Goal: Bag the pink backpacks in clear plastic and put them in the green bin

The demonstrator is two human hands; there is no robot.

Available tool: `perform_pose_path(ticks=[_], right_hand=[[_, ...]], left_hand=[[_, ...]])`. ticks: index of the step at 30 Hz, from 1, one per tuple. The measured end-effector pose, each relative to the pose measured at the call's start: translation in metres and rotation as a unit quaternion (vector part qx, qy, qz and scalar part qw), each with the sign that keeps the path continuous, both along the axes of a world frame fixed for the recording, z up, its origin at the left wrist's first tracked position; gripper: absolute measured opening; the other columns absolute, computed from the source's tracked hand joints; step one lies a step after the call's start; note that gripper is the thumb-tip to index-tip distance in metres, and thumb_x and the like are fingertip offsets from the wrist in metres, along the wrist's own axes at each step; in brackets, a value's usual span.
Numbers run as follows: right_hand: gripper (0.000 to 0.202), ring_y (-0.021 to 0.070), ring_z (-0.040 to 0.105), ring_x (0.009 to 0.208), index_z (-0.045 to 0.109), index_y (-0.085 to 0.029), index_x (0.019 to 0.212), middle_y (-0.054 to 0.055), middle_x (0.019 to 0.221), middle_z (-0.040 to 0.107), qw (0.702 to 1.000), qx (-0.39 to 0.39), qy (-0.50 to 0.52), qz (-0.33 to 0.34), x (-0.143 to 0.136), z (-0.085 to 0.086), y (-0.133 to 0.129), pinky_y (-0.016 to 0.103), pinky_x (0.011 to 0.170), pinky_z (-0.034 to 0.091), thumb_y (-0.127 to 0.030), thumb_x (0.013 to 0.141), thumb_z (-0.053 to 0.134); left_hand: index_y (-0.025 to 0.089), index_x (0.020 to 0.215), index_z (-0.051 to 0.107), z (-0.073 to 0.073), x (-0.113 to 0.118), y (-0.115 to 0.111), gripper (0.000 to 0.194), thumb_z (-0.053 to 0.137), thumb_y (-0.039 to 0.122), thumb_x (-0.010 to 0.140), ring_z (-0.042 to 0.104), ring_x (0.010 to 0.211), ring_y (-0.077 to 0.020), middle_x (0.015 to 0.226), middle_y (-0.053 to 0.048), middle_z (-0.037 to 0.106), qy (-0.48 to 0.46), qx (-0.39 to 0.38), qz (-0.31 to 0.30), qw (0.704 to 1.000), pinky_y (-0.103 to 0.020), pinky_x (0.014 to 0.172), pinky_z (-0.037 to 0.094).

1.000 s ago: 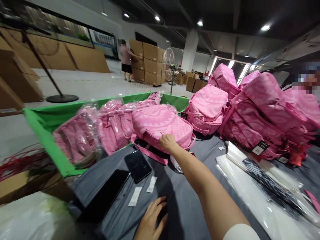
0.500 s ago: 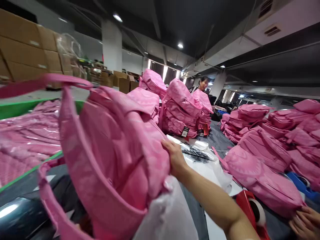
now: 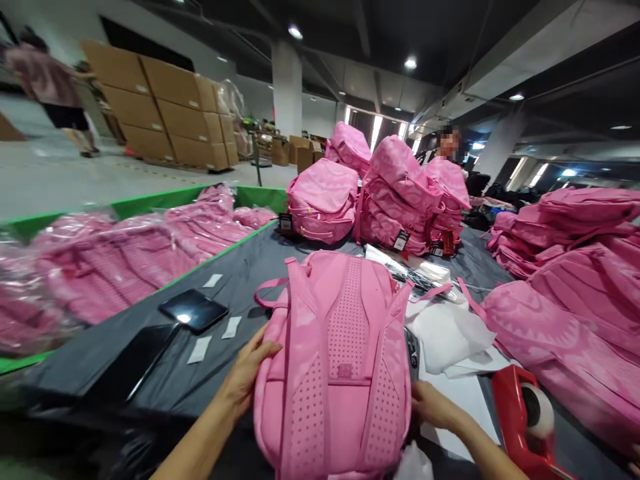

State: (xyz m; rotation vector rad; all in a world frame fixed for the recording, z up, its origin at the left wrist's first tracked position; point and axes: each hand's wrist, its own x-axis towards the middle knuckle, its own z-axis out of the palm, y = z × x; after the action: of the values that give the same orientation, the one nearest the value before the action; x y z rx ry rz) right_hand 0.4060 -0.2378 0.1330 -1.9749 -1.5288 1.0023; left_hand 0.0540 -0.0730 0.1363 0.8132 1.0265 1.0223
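A pink backpack (image 3: pixel 345 373) lies in front of me on the dark table cover, its padded back panel and two perforated shoulder straps facing up. My left hand (image 3: pixel 250 367) grips its left side, thumb on top and the other fingers tucked underneath. On the opposite edge, my right hand (image 3: pixel 433 403) is closed against the side, its fingertips partly hidden by the bag. White paper sheets (image 3: pixel 455 347) and clear plastic lie just beyond my right hand. A red tape dispenser (image 3: pixel 520 413) with a white roll stands further right.
Phones (image 3: pixel 195 310) and small white packets (image 3: pixel 200 349) lie at left. A green-edged bin (image 3: pixel 145 200) holds plastic-wrapped pink bags. Stacked backpacks (image 3: pixel 400 193) stand behind, and more backpacks (image 3: pixel 560 333) fill the right. One person walks at far left; another is behind the stacks.
The backpack has gone from upright and open towards me to lying with its straps up. My left hand has come into view on its side. The view has swung left.
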Motion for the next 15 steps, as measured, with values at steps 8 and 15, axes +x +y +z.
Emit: perform_pose_path(ticks=[8, 15], right_hand=[[0.034, 0.0231, 0.067, 0.088, 0.064, -0.028, 0.129, 0.008, 0.104, 0.070, 0.903, 0.334, -0.209, 0.172, -0.039, 0.052, -0.010, 0.034, 0.077, 0.055, -0.030, 0.096, 0.055], [0.017, 0.0148, 0.060, 0.069, 0.072, -0.020, 0.089, 0.004, 0.080, 0.068, 0.928, 0.352, -0.088, 0.083, -0.050, 0.061, 0.086, 0.026, 0.064, 0.046, -0.029, 0.097, 0.059]], left_hand=[[0.018, 0.120, 0.069, -0.040, -0.040, -0.001, 0.070, 0.067, 0.053, 0.060, 0.064, 0.122, -0.0389, 0.129, -0.012, 0.071, 0.230, 0.106, -0.036, 0.967, -0.053, 0.110, 0.048], [0.023, 0.123, 0.066, -0.017, -0.019, 0.023, 0.053, 0.053, 0.053, 0.081, 0.056, 0.131, -0.0325, 0.135, -0.012, 0.065, 0.382, 0.392, 0.095, 0.831, -0.056, 0.117, 0.040]])
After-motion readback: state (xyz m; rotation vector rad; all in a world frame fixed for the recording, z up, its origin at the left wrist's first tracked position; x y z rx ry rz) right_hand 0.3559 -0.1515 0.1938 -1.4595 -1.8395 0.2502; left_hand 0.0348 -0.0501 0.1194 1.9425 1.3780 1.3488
